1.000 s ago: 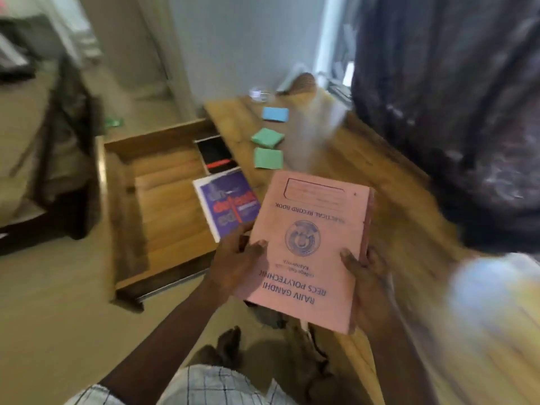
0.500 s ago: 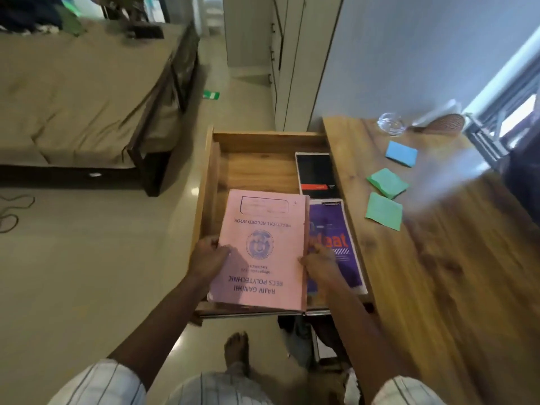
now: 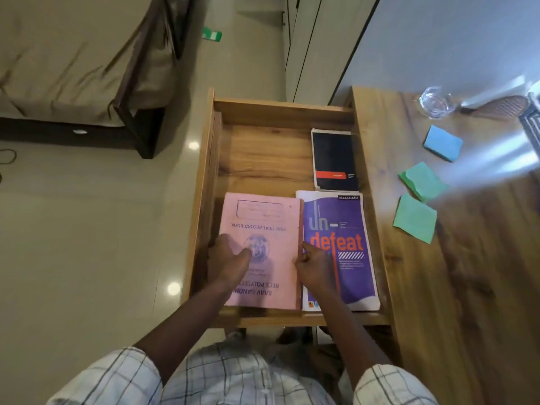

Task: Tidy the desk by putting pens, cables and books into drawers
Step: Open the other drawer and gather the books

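At far left a bed [image 3: 73,62] is seen on the tiled floor [image 3: 87,244]. The open wooden drawer [image 3: 263,112] is drawn out beside the table [image 3: 467,287]. A pink record book [image 3: 268,211] is laid flat in the drawer's near left part. The left hand [image 3: 229,263] is pressed palm-down on its cover, fingers spread and not closed around it. The right hand [image 3: 314,267] is set at the book's right edge, fingers curled against it; whether the edge is pinched cannot be told. Just beside it a purple notebook [image 3: 342,229] is laid, and beyond that a black notebook [image 3: 333,153]. On the table, two green sticky pads [image 3: 415,219], a blue pad [image 3: 442,143] and a glass dish [image 3: 435,102] are seen.
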